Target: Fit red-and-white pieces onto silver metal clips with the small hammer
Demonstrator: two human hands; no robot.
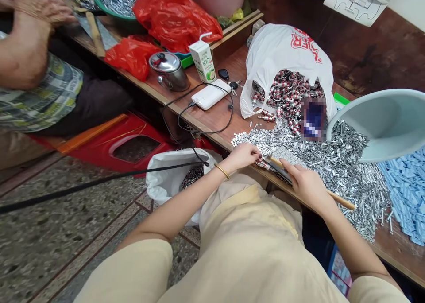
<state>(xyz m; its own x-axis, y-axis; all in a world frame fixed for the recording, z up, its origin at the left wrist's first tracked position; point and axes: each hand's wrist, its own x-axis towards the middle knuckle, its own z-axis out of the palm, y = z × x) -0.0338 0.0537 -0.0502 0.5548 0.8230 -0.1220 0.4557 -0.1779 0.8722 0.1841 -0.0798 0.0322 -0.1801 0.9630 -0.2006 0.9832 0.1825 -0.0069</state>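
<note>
Head view: your left hand [244, 156] pinches the end of a small red-and-silver piece [264, 163] at the near edge of the workbench [229, 144]. Your right hand [308, 185] grips a wooden stick [343, 201], index finger extended along it, the stick's left end near the piece. What that end meets is too small to tell. Loose metal parts [332, 161] spread just beyond, between the white plastic bag [282, 44] and the light blue pieces [405, 192]. Best, I'd judge, to pinch lightly, keep your left fingertips off the stick's end, and steady both hands low against the edge, so nothing slips off.
</note>
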